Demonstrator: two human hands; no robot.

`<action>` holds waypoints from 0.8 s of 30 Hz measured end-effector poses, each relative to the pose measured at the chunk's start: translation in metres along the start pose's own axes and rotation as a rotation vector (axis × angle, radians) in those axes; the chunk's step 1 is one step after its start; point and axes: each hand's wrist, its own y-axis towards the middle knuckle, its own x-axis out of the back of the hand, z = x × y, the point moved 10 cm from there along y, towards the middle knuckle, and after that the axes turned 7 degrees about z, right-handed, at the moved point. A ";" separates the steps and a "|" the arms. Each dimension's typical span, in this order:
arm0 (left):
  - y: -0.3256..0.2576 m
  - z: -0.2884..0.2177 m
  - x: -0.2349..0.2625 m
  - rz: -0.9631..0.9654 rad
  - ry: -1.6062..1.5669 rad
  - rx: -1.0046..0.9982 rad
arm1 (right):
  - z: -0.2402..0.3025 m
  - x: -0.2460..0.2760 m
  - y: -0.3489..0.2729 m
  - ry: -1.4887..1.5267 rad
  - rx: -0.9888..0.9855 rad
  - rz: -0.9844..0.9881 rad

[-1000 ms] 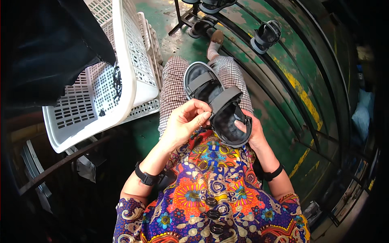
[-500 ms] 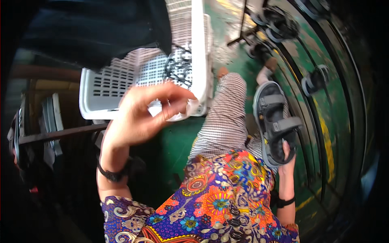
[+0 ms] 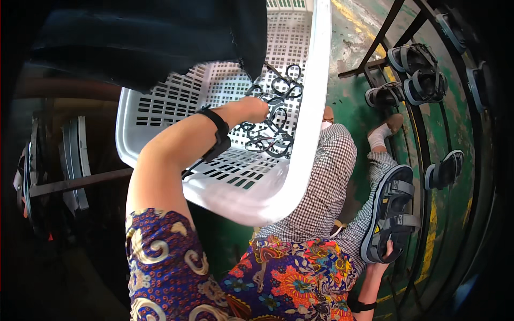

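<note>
My left hand (image 3: 250, 110) reaches into a white plastic basket (image 3: 316, 123) and rests on a pile of black looped strap pieces (image 3: 273, 125). Its fingers are hidden among them, so I cannot tell whether it grips one. A black band sits on that wrist. My right hand (image 3: 383, 252) is low at the right, beside my checked trouser leg. It holds a grey and black sandal (image 3: 393, 211) by the heel end, sole side down along my thigh.
A dark cloth (image 3: 150, 37) hangs over the basket's far side. Several sandals (image 3: 417, 72) sit on a black metal rack (image 3: 423, 139) over the green floor at right. A dark shelf with soles (image 3: 75, 160) stands at left.
My left hand left the sandal, swung left and went into the basket onto the black pieces. My right hand lowered the sandal to the right side. My view turned toward the basket.
</note>
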 end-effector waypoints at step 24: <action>-0.004 0.054 -0.057 0.089 -0.528 0.082 | 0.040 -0.068 -0.015 -0.040 -0.199 0.103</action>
